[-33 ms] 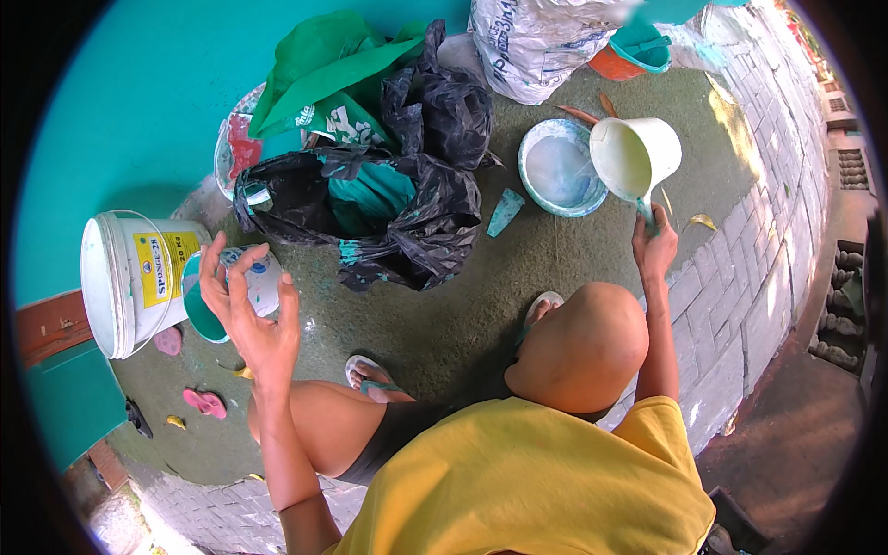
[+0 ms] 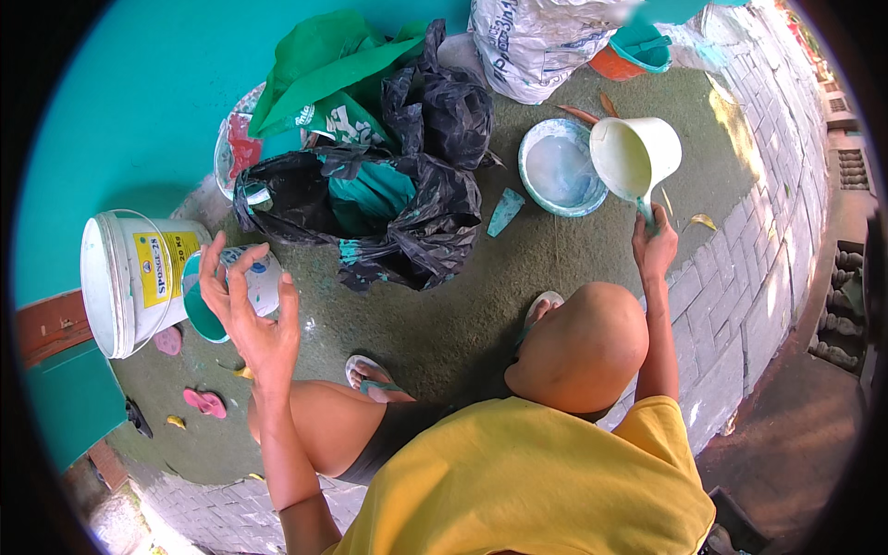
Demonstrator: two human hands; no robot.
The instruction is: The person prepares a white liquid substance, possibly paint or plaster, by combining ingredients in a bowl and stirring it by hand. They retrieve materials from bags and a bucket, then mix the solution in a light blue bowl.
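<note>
My right hand [image 2: 655,239] is wrapped round the greenish handle of a white dipper [image 2: 661,153]. The dipper is tilted, its mouth toward a round basin [image 2: 562,166] of cloudy whitish liquid, and it overlaps the basin's right rim. My left hand [image 2: 250,305] is raised with fingers spread and bent, nothing visible in it. Behind those fingers lies a white pail with a teal inside [image 2: 264,277], partly hidden; I cannot tell whether they touch it. Between the hands, an open black plastic bag [image 2: 435,222] holds teal-coloured material. A teal-stained flat scraper-like piece [image 2: 505,212] lies left of the basin.
A large lidded white bucket [image 2: 129,287] lies tipped at the left. Green plastic [image 2: 324,65] is heaped by the teal wall. A white sack [image 2: 536,46] and an orange-and-teal bucket [image 2: 634,55] stand at the back. Slippers [image 2: 204,402] and leaves dot the ground.
</note>
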